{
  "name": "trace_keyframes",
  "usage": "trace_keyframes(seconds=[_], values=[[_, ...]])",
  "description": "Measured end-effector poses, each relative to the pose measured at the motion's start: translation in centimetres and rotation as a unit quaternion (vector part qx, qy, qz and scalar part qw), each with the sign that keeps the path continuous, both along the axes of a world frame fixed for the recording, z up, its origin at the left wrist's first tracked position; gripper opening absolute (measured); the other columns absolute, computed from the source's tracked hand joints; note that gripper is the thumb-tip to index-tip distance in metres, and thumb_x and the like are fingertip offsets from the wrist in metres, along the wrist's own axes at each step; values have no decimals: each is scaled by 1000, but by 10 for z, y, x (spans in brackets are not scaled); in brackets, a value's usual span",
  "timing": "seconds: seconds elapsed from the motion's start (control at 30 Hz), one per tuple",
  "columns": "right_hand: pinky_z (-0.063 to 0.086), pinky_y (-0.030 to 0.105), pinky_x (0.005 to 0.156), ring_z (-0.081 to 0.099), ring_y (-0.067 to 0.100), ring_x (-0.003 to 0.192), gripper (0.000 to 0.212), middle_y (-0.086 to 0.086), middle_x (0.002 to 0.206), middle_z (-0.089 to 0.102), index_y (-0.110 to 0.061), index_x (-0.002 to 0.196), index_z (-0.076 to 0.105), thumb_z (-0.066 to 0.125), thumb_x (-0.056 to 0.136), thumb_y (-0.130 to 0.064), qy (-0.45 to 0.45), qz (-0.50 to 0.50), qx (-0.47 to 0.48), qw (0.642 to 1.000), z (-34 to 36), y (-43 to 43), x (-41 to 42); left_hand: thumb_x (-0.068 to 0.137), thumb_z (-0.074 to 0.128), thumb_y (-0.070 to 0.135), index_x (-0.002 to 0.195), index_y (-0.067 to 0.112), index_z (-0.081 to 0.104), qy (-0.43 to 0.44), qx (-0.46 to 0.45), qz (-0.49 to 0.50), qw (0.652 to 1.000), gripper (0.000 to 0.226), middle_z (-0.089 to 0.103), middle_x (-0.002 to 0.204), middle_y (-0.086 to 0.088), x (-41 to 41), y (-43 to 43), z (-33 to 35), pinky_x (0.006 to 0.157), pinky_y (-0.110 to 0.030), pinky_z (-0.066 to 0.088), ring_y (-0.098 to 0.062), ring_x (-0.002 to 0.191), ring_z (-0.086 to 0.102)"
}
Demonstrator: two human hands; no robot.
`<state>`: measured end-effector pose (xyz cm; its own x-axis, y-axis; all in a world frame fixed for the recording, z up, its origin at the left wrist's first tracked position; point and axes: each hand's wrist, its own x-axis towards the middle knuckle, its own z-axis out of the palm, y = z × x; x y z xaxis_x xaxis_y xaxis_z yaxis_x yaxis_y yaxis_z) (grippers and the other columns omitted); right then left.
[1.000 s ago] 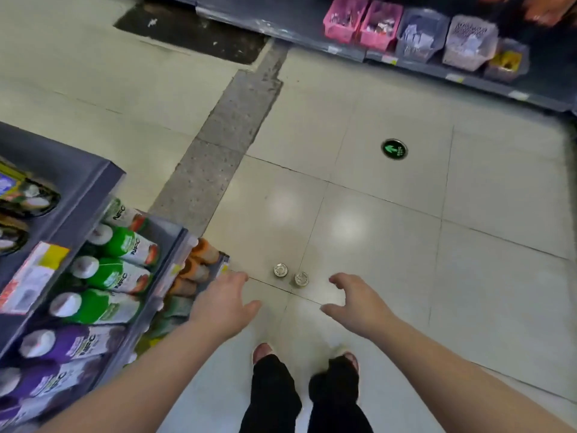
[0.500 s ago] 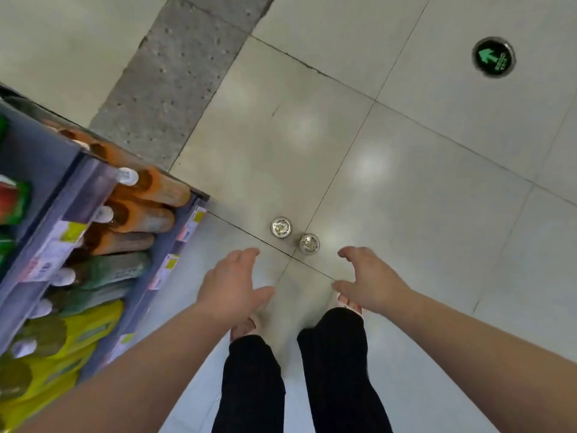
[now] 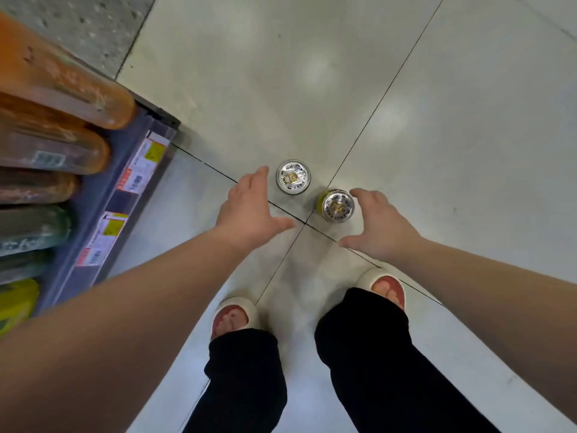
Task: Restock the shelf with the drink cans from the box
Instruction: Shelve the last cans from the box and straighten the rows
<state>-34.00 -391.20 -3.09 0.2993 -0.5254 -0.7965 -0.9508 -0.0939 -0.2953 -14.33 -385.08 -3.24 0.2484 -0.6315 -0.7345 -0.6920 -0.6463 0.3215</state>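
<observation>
Two drink cans stand upright on the tiled floor, seen from above by their silver tops. The left can (image 3: 293,177) sits just right of my left hand (image 3: 249,210), whose fingers are spread and hold nothing. The right can (image 3: 337,206), with a yellow-green side, stands just left of my right hand (image 3: 379,228), also spread and empty. Neither hand visibly touches a can. No box is in view.
A shelf edge (image 3: 125,195) with price labels runs along the left, holding lying bottles in orange (image 3: 62,85), green and yellow. My two feet in pale slippers (image 3: 234,317) stand just below the cans. Floor tiles fill the upper and right part of the view.
The view has tilted down and closer to the floor. Both hands have lowered and reached forward, coming right beside the two cans.
</observation>
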Motion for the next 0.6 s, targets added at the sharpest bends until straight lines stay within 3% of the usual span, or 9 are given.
trace_keyframes(seconds=[0.27,0.37,0.5,0.6], values=[[43,46,98,44,32,126,108,4,151,17,-23,148,10,81,66,-26,-50,-43,-24,998,-75,5,0,63,84,35,151,24,5,47,-59,-38,996,118,17,158,-1,12,-33,-80,115,-33,20,-16,145,16],[44,42,96,48,29,123,100,1,150,22,-23,146,15,79,69,-25,-66,-44,-32,996,-88,5,-1,65,83,29,149,25,14,50,-68,-77,993,109,27,154,0,8,-35,-95,111,-33,28,-16,140,28],[45,36,90,53,28,114,77,-1,139,41,-21,135,31,75,72,-27,-74,-55,-62,994,-91,7,-3,70,78,24,139,22,33,29,-114,-63,991,82,46,139,-2,2,-35,-105,96,-30,37,-22,126,45],[44,32,86,54,25,106,69,-2,128,48,-22,129,36,74,72,-27,-85,-94,-65,990,-73,6,-5,70,77,27,135,20,38,14,-127,-54,990,77,51,131,-4,-1,-29,-93,91,-31,39,-26,118,49]])
